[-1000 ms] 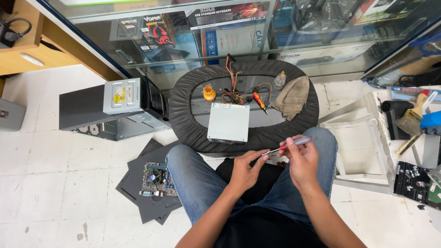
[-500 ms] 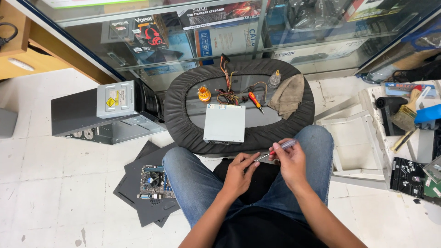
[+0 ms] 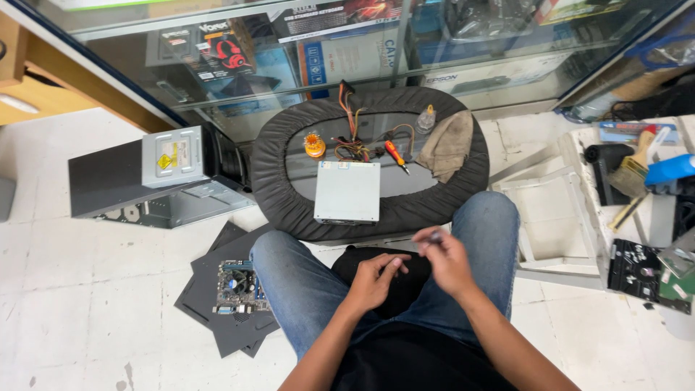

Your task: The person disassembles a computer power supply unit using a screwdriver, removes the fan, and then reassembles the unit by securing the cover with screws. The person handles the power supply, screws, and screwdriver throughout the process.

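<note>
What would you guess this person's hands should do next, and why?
Probably bring the left hand up to steady the thin tool in the right hand. The tool is blurred and held only at the fingertips above the lap, and the left hand is empty right beside it. The grey metal box lies untouched ahead.

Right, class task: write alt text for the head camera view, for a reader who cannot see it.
Seated person in jeans, hands over the lap: right hand pinches a small, blurred tool, left hand open beside it. Ahead, a grey power supply and red screwdriver lie on a round black stool; a motherboard lies on the floor.
</note>
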